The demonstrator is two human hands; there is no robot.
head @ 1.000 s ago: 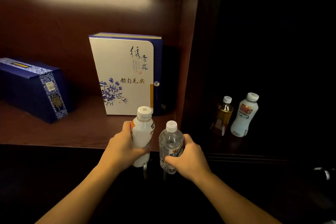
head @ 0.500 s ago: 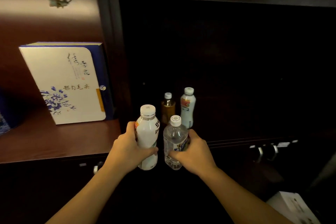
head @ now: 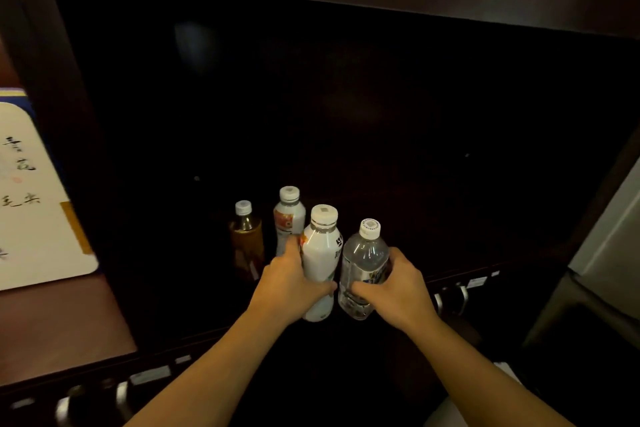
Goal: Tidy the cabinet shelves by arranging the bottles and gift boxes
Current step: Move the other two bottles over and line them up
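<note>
My left hand (head: 289, 282) grips a white milky bottle (head: 320, 260) upright by its body. Beside it, my right hand (head: 396, 284) holds a clear water bottle (head: 363, 263), also upright. Both are held in front of the dark right-hand cabinet compartment. Just behind them on that dark shelf stand an amber tea bottle (head: 245, 239) and a second white bottle with a red label (head: 289, 215), side by side. A cream gift box with blue flowers and calligraphy (head: 38, 204) stands on the reddish left shelf (head: 59, 319), cut off by the frame edge.
A dark upright divider (head: 79, 135) separates the two compartments. Metal drawer pulls (head: 450, 298) line the cabinet front below the shelves. A pale grey appliance or door (head: 613, 253) stands at the right edge. The right compartment's interior is very dark.
The view has swung right, from the left shelf to the dark compartment. Both hands carried their bottles rightwards, now close in front of the amber and white bottles. The blue box has left view.
</note>
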